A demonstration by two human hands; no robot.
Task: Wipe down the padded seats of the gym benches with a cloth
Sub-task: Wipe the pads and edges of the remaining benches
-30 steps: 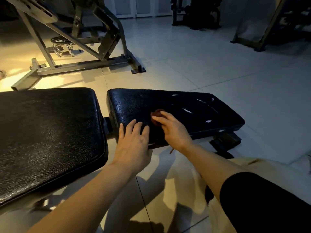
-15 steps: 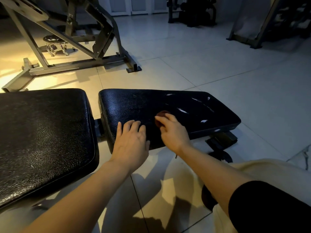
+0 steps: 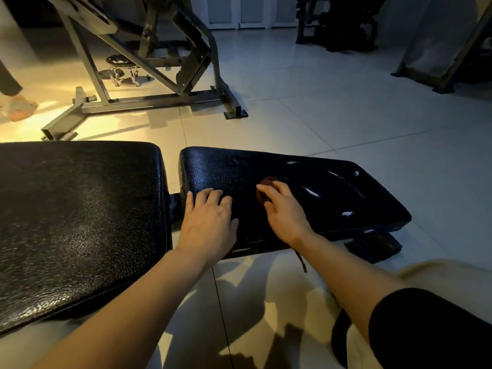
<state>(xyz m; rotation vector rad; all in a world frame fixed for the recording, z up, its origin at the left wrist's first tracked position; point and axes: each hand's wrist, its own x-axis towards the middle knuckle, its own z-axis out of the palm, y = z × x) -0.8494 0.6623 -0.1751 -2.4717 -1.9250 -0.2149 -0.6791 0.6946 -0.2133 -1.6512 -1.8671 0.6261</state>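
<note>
Head view. Two black padded pads lie side by side on one low counter: the small seat pad (image 3: 279,187) at centre, the longer back pad (image 3: 77,217) at 9 o'clock, with a narrow gap between them.

Left hand (image 3: 209,226) rests palm down on the near-left part of the seat pad, at about 7 o'clock from the pad's middle. Its fingers (image 3: 205,197) lie straight and slightly spread, flat on the vinyl, holding nothing.

Right hand (image 3: 283,211) sits just right of the left hand, apart from it, on the middle of the same pad. Its fingers (image 3: 267,189) are curled over a small reddish-brown cloth (image 3: 266,182), pressing it onto the pad surface. Only the far edge of the cloth shows past the fingertips at 12 o'clock; the rest is hidden under the hand. A thin dark strip (image 3: 300,261) hangs below the right wrist; whether it belongs to the cloth, cannot tell.

Seat pad cover shows several pale tears (image 3: 311,192) toward 3 o'clock from the right hand.

Tiled floor (image 3: 332,110) all round. Grey steel machine frame (image 3: 149,101) stands at 11 o'clock. Cream trouser leg (image 3: 439,275) at 4 o'clock.
</note>
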